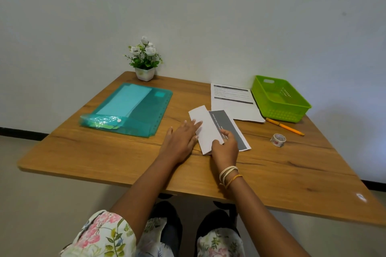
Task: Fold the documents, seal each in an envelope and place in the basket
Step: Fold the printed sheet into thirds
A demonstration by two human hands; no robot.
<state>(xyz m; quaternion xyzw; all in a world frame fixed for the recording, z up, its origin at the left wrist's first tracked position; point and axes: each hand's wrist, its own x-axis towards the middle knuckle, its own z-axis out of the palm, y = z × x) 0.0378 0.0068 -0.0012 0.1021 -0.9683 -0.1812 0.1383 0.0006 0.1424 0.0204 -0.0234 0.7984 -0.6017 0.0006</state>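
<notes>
Paper [211, 129] half folded, pressed flat by left hand [181, 142]. Pinched by right hand [225, 148]; print unreadable, near edge hidden.

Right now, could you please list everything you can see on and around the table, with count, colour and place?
table: one, brown wood, against the white wall
potted plant: one, white flowers, white pot, far edge
folder: one, teal see-through, left half, light sheets inside
flat document: one, white with dark bands, far right, beside the basket
basket: one, bright green, far right corner
pencil: one, orange-yellow, in front of the basket
tape roll: one, pale patterned, right side
folded document: one, white and grey, centre
left hand: fingers flat on the folded document
right hand: pinches its near edge
</notes>
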